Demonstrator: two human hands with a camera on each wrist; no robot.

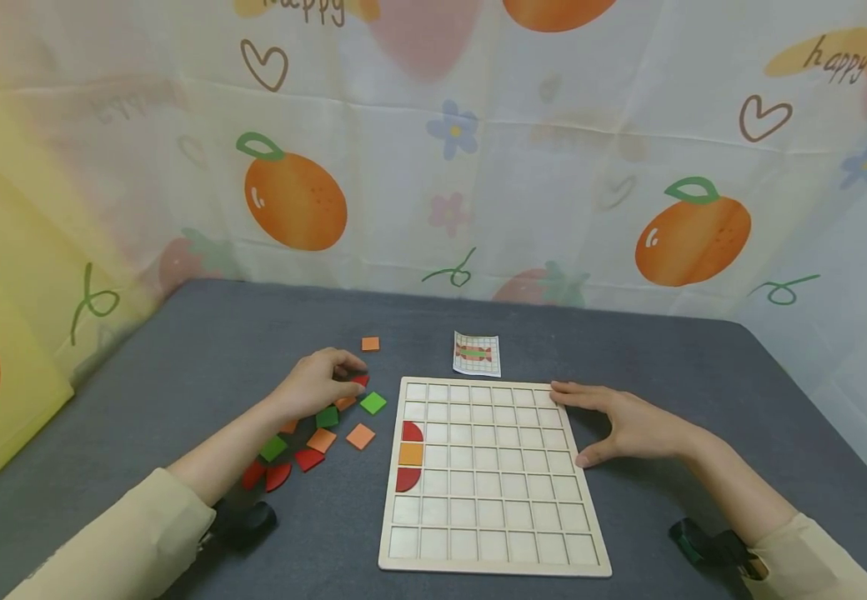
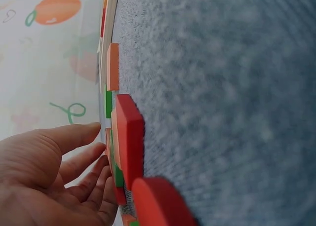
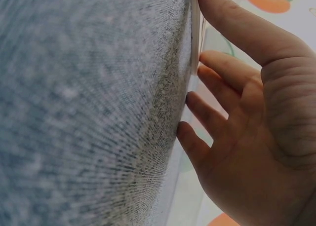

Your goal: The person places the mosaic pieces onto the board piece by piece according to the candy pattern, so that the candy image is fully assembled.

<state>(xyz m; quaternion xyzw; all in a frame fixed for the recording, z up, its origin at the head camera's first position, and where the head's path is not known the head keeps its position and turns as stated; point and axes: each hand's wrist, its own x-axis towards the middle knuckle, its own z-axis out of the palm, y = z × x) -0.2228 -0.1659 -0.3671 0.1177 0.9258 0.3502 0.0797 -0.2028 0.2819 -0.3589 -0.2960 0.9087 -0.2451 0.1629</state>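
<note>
My left hand (image 1: 317,386) reaches over the loose flat pieces left of the board, thumb and fingertips around a red piece (image 1: 361,380). Whether they touch it is unclear. In the left wrist view the left hand (image 2: 54,171) has its fingers low beside the pieces, with a gap between thumb and fingers. My right hand (image 1: 632,425) rests at the right edge of a pale gridded board (image 1: 495,573), thumb and fingertips spread along it. On the board's left column lie a red curved piece (image 1: 412,432), an orange square (image 1: 410,454) and another red curved piece (image 1: 407,479).
Nearer pieces include a bright green square (image 1: 373,403), an orange square (image 1: 361,436), a dark green piece (image 1: 327,417) and a red curved piece (image 1: 278,477). One orange square (image 1: 370,343) lies farther back. Behind the board is a small pattern card (image 1: 477,355) on the dark tabletop (image 1: 291,317).
</note>
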